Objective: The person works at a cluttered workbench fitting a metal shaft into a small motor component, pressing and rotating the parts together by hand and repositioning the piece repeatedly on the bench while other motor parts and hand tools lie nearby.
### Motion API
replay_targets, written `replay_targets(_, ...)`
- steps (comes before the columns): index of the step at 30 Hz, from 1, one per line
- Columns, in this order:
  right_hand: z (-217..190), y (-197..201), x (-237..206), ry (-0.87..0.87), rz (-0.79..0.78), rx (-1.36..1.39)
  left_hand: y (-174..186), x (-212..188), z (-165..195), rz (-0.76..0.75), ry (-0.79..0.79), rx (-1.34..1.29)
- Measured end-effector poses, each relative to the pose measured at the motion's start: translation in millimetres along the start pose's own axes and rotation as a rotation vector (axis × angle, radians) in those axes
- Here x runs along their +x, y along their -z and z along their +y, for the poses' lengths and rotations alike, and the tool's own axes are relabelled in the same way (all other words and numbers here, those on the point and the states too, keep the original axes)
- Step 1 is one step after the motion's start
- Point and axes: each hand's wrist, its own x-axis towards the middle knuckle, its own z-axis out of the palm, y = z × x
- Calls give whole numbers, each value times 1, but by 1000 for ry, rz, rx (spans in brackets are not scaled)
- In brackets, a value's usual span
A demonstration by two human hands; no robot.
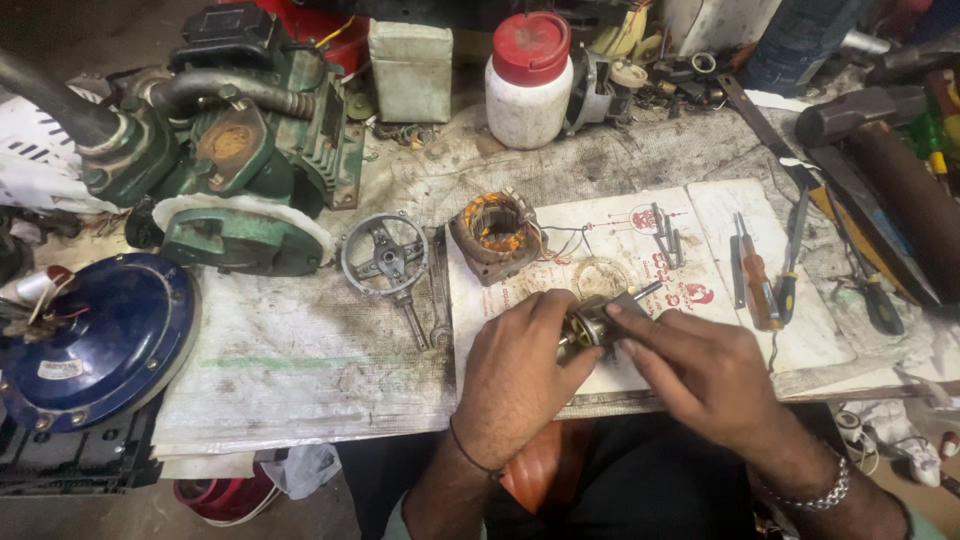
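My left hand (515, 375) and my right hand (700, 370) both grip a small motor rotor (592, 322) with copper windings and a steel shaft, held just above a white sheet (640, 240) on the bench. The left fingers wrap the rotor's near end. On the shaft side, my right fingers pinch it. A stator (495, 235) with orange-brown coils and loose wires sits on the sheet just beyond the hands. A round metal end cover with spokes (385, 255) lies to the left of it.
A green engine (240, 160) and a blue round housing (95, 340) fill the left side. A white jar with a red lid (528, 80) stands at the back. Screwdrivers (757, 275) and pliers lie on the right, by a hammer (880, 150).
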Motion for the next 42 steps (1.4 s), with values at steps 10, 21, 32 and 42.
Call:
replay_targets(10,1,4,1,212,-80,131,11,-4,5,57,-68,-101)
replay_targets(21,-1,2,0,133,46,81,13,-2,8,18,-13,-126)
replay_targets(32,5,5,1,211,-41,170,11,-1,7,19,-10,-100)
replay_targets(42,4,5,1,84,-13,145,10,-3,5,59,-54,-27)
